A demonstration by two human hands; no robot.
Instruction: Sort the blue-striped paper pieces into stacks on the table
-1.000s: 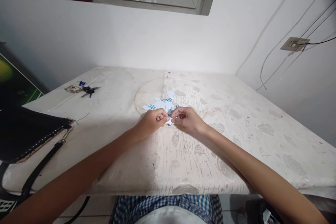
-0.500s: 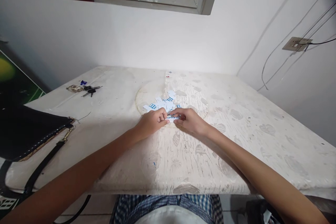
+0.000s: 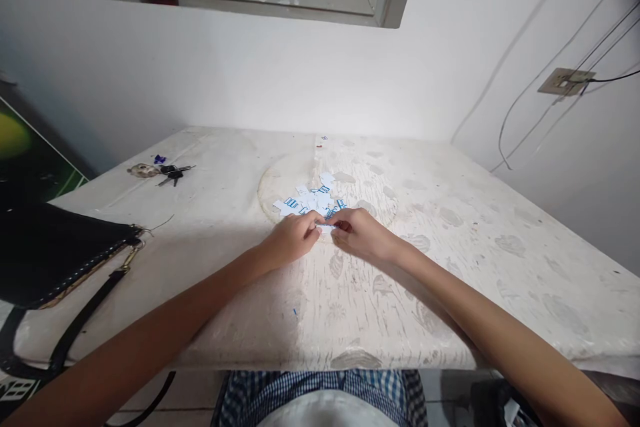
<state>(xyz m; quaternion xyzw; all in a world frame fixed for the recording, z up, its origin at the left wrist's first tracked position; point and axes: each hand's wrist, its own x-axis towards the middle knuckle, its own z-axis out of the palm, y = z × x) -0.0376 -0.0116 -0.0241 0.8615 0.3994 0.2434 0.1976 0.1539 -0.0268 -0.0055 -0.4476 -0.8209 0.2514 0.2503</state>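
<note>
Between my two hands is a small white piece of paper (image 3: 326, 229) with blue print. My left hand (image 3: 294, 236) pinches its left end, thumb and forefinger together. On the other end, the fingers of my right hand (image 3: 361, 232) are closed in the same way. Just beyond my fingertips lies a loose pile of white paper pieces (image 3: 311, 200) with blue markings, some overlapping. My hands hide the near edge of that pile.
A patterned cloth covers the table (image 3: 450, 293). At the left are a bunch of keys (image 3: 173, 173), a small blue scrap (image 3: 159, 159) and a black bag (image 3: 65, 253) with its strap (image 3: 85, 313). A wall socket (image 3: 565, 81) with cables is at the right.
My fingertips have drawn slightly closer together over the paper piece, covering more of it. More of the pile's blue-marked pieces show beside my right hand.
</note>
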